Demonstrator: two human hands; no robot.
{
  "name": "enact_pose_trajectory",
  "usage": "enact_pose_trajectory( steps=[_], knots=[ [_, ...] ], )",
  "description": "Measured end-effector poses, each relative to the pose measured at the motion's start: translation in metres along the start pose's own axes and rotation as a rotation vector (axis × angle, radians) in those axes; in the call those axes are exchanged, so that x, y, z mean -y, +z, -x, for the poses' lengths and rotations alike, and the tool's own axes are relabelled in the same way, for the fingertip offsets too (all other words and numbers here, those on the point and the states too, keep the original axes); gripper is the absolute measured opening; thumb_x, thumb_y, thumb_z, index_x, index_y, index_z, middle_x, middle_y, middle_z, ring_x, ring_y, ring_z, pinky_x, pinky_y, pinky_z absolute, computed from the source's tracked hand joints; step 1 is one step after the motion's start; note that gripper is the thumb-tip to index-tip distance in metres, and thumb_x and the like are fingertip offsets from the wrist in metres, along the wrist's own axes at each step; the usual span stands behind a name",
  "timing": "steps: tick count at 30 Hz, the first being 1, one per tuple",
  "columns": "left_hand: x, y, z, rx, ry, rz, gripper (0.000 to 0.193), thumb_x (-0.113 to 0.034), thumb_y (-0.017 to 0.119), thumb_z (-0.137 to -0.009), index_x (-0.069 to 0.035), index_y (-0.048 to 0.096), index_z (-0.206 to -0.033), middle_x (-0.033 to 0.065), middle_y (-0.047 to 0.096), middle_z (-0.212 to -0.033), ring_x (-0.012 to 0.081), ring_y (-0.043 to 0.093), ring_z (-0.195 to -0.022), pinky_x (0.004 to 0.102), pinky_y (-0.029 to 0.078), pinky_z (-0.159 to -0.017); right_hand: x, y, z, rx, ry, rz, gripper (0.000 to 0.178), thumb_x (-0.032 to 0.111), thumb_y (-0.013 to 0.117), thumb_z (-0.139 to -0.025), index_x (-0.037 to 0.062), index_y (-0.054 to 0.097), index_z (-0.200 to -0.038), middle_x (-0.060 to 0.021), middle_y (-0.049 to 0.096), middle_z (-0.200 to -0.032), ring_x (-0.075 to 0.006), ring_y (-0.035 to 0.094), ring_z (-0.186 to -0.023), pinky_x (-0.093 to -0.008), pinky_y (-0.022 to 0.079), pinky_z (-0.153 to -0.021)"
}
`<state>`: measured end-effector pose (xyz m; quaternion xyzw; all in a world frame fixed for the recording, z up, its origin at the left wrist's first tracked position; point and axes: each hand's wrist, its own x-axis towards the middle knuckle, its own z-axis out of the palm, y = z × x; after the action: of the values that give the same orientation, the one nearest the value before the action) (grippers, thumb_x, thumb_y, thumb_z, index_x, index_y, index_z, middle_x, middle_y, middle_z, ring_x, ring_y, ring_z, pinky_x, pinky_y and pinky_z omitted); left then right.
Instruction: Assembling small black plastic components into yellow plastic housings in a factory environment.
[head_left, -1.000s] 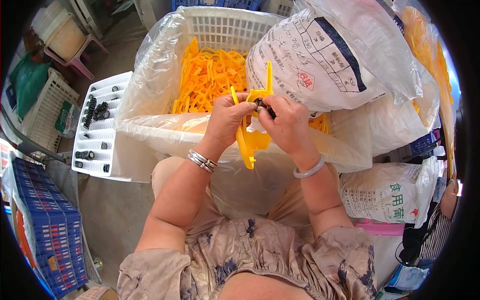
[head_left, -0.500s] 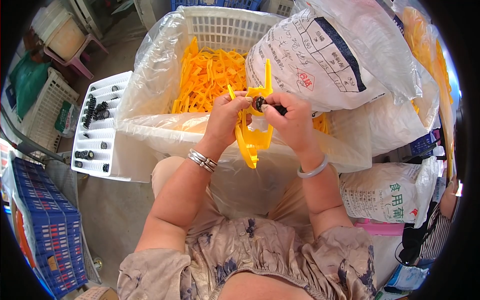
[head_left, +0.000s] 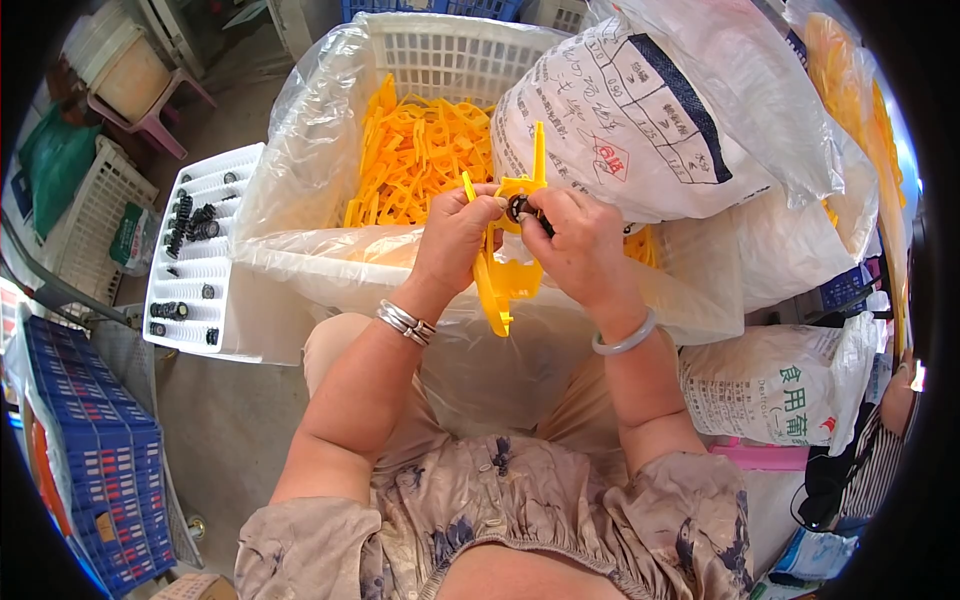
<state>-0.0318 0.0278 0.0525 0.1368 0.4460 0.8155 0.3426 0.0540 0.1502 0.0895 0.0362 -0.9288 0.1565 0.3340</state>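
Observation:
My left hand point(head_left: 462, 225) grips a yellow plastic part point(head_left: 513, 280) by its left side, thumb toward its upper middle. The part has a long prong pointing up and a curved lower end. A small round black piece point(head_left: 518, 207) sits at the ring-shaped opening in the part's upper half. The fingers of my right hand point(head_left: 580, 235) are closed on this black piece from the right, and they hide some of it. Both hands are held above the near edge of a lined crate of yellow pieces point(head_left: 425, 150).
A white tray point(head_left: 245, 320) with several small black parts stands at the left. A large white sack point(head_left: 570, 110) leans over the crate's right side; another sack point(head_left: 770, 385) lies right of my knee. Blue crates point(head_left: 100, 450) stack at lower left.
My right hand has turned, its fingers now drawn closer around the black piece at the opening. The dark end that stuck out past the fingers no longer shows. The yellow part shifted slightly.

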Motion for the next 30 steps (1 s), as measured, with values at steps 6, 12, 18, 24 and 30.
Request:
enact_pose_trajectory(
  steps=[6, 12, 18, 24, 30],
  knots=[
    [0.0019, -0.0010, -0.0008, -0.008, 0.012, 0.012, 0.017, -0.004, 0.050, -0.079, 0.001, 0.055, -0.094, 0.0056, 0.058, -0.078, 0.0118, 0.053, -0.056, 0.0228, 0.046, -0.052, 0.0034, -0.0006, -0.0004, 0.003, 0.000, 0.048, 0.012, 0.004, 0.062, -0.067, 0.0028, 0.057, -0.077, -0.0097, 0.058, -0.066, -0.0245, 0.057, -0.055, -0.0324, 0.045, -0.049],
    [0.0012, -0.0002, -0.0009, 0.014, -0.002, -0.014, 0.018, -0.006, 0.050, -0.080, 0.001, 0.055, -0.096, 0.0052, 0.058, -0.077, 0.0111, 0.053, -0.056, 0.0225, 0.046, -0.052, -0.0010, 0.0034, 0.0010, 0.010, 0.005, 0.001, 0.012, 0.004, 0.063, -0.067, 0.0027, 0.058, -0.078, -0.0099, 0.059, -0.066, -0.0241, 0.058, -0.055, -0.0322, 0.045, -0.049],
    [0.0025, 0.0000, -0.0011, 0.018, 0.009, -0.036, 0.016, -0.005, 0.053, -0.079, 0.001, 0.058, -0.093, 0.0040, 0.059, -0.075, 0.0090, 0.052, -0.054, 0.0201, 0.045, -0.052, 0.0005, 0.0013, 0.0002, -0.007, 0.023, -0.003, 0.011, 0.005, 0.063, -0.067, 0.0031, 0.058, -0.077, -0.0096, 0.058, -0.065, -0.0247, 0.057, -0.055, -0.0326, 0.045, -0.048],
    [0.0076, -0.0031, -0.0024, 0.084, 0.063, -0.078, 0.016, -0.005, 0.058, -0.078, 0.001, 0.059, -0.092, 0.0022, 0.059, -0.070, 0.0069, 0.051, -0.054, 0.0179, 0.043, -0.051, -0.0006, 0.0020, 0.0012, 0.034, 0.038, 0.029, 0.011, 0.007, 0.063, -0.066, 0.0038, 0.057, -0.074, -0.0088, 0.057, -0.065, -0.0248, 0.056, -0.054, -0.0332, 0.044, -0.047],
    [0.0091, -0.0010, -0.0023, 0.070, 0.071, -0.094, 0.016, -0.004, 0.058, -0.078, 0.001, 0.059, -0.093, 0.0024, 0.058, -0.071, 0.0067, 0.050, -0.053, 0.0184, 0.042, -0.051, 0.0020, 0.0032, 0.0007, 0.042, 0.044, 0.070, 0.009, 0.006, 0.062, -0.066, 0.0040, 0.055, -0.071, -0.0087, 0.055, -0.064, -0.0260, 0.055, -0.053, -0.0347, 0.043, -0.047]
  ],
)
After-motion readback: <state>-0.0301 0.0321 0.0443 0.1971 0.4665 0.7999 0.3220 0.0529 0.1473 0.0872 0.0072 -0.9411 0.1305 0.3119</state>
